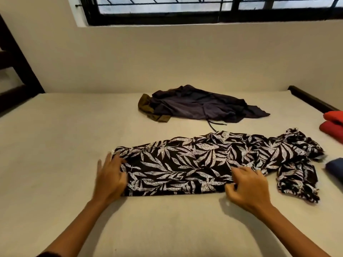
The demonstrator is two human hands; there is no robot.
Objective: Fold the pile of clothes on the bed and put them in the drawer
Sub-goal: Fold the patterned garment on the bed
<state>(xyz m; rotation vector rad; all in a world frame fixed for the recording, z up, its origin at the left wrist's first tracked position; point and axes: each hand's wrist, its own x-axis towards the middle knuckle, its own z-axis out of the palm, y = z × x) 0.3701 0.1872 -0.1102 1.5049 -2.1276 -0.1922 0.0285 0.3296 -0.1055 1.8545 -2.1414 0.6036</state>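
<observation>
A black garment with a white leaf print (194, 162) lies stretched across the cream bed (55, 154), folded lengthwise, its right end crumpled. My left hand (111, 177) rests flat on the garment's left end, fingers spread. My right hand (246, 186) sits on the garment's near edge, fingers loosely bent and blurred, thumb at the hem. Farther back lies a heap of dark purple clothes (200, 106) with an olive-brown piece (146, 108) at its left side. No drawer is in view.
Folded red clothes (334, 123) and a folded dark blue piece (336, 167) sit at the bed's right edge. A dark wooden bed frame (311, 101) runs along the far right. A wall with a barred window (185, 10) stands behind the bed.
</observation>
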